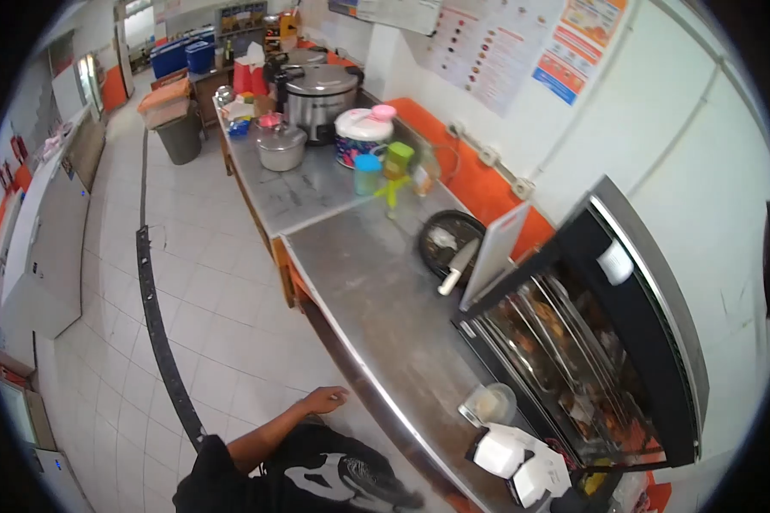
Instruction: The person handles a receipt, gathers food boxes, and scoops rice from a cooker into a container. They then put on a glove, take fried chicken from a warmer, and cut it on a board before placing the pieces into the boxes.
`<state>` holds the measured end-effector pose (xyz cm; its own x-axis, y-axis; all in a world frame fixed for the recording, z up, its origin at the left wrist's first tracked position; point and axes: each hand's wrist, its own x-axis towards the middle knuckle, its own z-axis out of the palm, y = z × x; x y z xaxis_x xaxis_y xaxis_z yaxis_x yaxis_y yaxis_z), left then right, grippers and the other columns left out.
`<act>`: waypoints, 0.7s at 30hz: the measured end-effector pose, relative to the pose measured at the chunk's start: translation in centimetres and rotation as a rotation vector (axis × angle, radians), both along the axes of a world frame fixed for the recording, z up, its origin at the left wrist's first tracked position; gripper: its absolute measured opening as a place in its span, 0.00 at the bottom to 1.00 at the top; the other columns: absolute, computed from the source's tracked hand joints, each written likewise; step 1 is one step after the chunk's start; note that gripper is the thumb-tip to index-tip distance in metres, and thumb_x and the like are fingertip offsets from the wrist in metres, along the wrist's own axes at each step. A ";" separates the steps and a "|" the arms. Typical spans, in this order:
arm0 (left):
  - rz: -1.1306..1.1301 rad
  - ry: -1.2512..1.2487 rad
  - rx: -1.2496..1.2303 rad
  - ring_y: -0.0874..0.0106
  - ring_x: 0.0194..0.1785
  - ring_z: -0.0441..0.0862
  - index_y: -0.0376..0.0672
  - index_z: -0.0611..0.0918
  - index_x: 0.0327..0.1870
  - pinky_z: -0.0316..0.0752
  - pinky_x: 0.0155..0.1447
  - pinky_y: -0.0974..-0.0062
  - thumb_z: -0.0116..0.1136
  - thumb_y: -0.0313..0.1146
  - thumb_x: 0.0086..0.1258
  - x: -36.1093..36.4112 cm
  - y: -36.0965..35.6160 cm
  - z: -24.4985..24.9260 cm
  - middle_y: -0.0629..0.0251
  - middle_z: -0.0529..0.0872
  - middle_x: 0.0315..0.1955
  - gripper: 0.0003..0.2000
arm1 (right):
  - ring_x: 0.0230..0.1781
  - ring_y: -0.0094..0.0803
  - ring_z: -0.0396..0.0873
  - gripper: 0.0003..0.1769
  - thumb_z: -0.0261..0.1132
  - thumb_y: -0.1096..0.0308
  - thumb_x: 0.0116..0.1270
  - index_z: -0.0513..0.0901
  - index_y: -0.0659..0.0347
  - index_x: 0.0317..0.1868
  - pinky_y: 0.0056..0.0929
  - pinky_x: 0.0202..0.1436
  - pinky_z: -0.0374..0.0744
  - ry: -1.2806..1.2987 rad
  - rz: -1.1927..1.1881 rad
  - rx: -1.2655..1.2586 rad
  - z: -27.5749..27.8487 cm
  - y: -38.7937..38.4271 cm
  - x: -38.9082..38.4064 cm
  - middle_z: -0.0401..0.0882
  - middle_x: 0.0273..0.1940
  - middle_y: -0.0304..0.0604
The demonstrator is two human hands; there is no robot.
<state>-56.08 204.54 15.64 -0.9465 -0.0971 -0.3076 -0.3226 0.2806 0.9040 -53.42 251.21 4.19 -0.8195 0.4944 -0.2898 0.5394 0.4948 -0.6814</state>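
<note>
My left hand (pixel 325 399) hangs in front of the steel counter (pixel 351 282), a little apart from its front edge. Its fingers are loosely bent and apart, and nothing shows in them. I do not see my right hand. Nearby on the counter lie a white takeaway box (pixel 522 462) with its lid up and a small clear tub (pixel 494 402). Farther along, a knife (pixel 459 267) with a white handle rests across a round black pan (pixel 436 248), beside an upright white cutting board (pixel 496 256).
A glass-fronted food warmer (pixel 573 342) with trays of browned food stands on the counter at right. Toward the far end are a large steel cooker (pixel 321 103), a lidded pot (pixel 281 147), a patterned container (pixel 362 137) and a blue-lidded jar (pixel 367 175). A grey bin (pixel 180 138) stands on the tiled floor.
</note>
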 end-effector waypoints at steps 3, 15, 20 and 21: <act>0.218 -0.045 0.032 0.68 0.47 0.83 0.46 0.80 0.57 0.77 0.53 0.70 0.57 0.38 0.71 3.2 -7.6 -0.1 0.61 0.87 0.42 0.16 | 0.29 0.35 0.81 0.15 0.57 0.62 0.70 0.83 0.66 0.45 0.31 0.32 0.79 -0.130 0.342 -0.120 0.0 -9.9 -2.4 0.83 0.34 0.48; 0.594 0.131 0.254 0.74 0.45 0.81 0.41 0.78 0.57 0.76 0.51 0.75 0.56 0.34 0.74 2.5 -30.1 9.1 0.65 0.84 0.45 0.14 | 0.24 0.23 0.74 0.16 0.57 0.59 0.73 0.83 0.63 0.46 0.25 0.25 0.72 -0.392 0.892 -0.524 3.8 -41.7 -18.4 0.79 0.29 0.36; 0.750 0.199 0.472 0.73 0.49 0.80 0.43 0.76 0.61 0.75 0.53 0.72 0.52 0.39 0.76 1.1 -40.3 11.1 0.64 0.83 0.49 0.17 | 0.34 0.28 0.79 0.19 0.57 0.55 0.71 0.82 0.61 0.50 0.27 0.36 0.78 -0.784 1.085 -0.514 -0.9 -55.4 -22.6 0.84 0.39 0.38; 0.749 0.193 0.467 0.73 0.49 0.80 0.43 0.76 0.61 0.75 0.53 0.72 0.52 0.39 0.76 0.6 -42.6 11.5 0.64 0.83 0.49 0.17 | 0.35 0.28 0.79 0.19 0.57 0.54 0.71 0.82 0.60 0.51 0.29 0.38 0.79 -0.675 1.251 -0.548 -0.5 -59.5 -23.3 0.84 0.40 0.39</act>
